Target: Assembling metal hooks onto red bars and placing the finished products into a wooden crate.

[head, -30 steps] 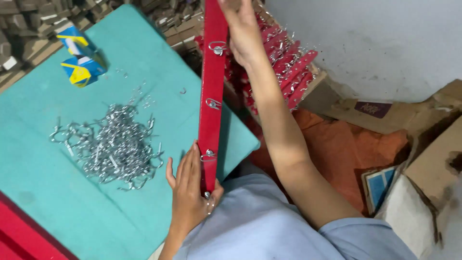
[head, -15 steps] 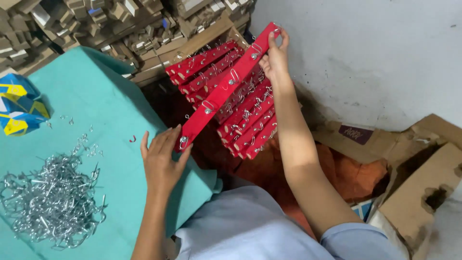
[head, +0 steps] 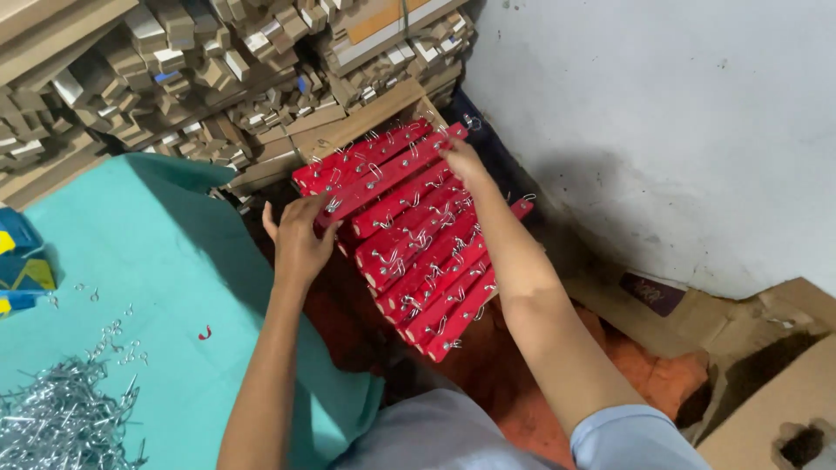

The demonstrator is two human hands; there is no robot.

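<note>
A long red strip [head: 394, 173] with small metal hooks fixed along it lies across the top of a stack of like red strips [head: 427, 261] in a cardboard box. My left hand [head: 300, 235] grips the strip's near end. My right hand [head: 464, 161] holds its far end by the white wall. Both arms reach forward over the stack.
A teal-covered table [head: 174, 287] at left carries a pile of loose metal hooks [head: 61, 418], one small red hook [head: 205, 332] and blue-and-yellow boxes [head: 19, 261]. Stacked cardboard pieces [head: 200, 70] fill the back. Torn cardboard boxes [head: 766, 383] and orange cloth [head: 670, 383] lie at right.
Both hands have carried the red strip from upright over the table to the right and laid it down on the stack. The view has swung right with it.
</note>
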